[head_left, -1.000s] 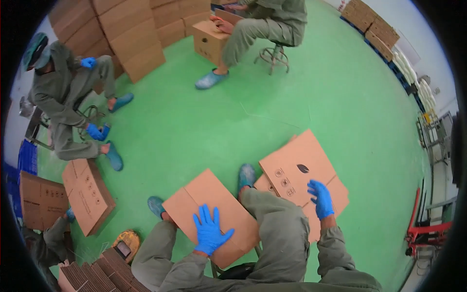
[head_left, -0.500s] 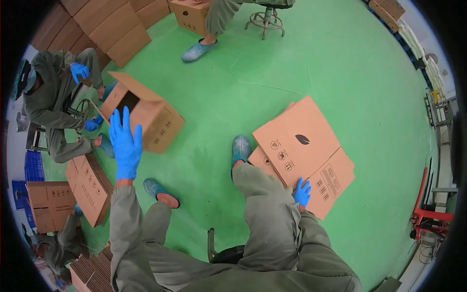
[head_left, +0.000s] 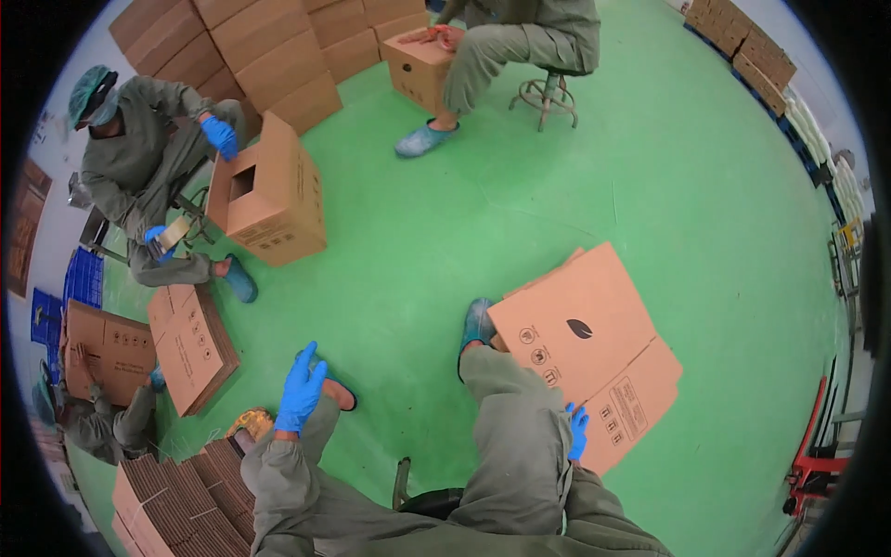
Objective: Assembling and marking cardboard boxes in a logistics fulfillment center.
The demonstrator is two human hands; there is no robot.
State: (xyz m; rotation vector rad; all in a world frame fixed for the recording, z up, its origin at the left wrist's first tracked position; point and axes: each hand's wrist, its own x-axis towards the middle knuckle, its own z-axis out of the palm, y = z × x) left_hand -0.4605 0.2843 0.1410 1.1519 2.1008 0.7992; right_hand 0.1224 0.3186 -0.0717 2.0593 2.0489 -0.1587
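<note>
My left hand (head_left: pixel 301 395), in a blue glove, is raised above my left knee with its fingers stretched out and nothing in it. Flattened cardboard cartons (head_left: pixel 594 325) lie in a small stack on the floor by my right foot. The top one has a dark leaf mark. My right hand (head_left: pixel 577 433), gloved in blue too, rests at the near left edge of this stack, fingers extended; my sleeve and knee hide part of it. An open carton (head_left: pixel 283 200) stands at the far left beside a seated co-worker, whose gloved hand (head_left: pixel 220 137) touches its flap.
That co-worker's other hand holds a tape roll (head_left: pixel 169 238). Another stack of flat cartons (head_left: pixel 192 348) lies to the left, with bundled cartons (head_left: pixel 176 506) nearer me. One person handles a carton (head_left: pixel 109 351); another sits on a stool (head_left: pixel 548 97). A red pallet jack (head_left: pixel 817 464) stands right.
My left hand has come back from near the open carton toward my knee. That carton has gone from tilted to upright beside the co-worker. The view has shifted.
</note>
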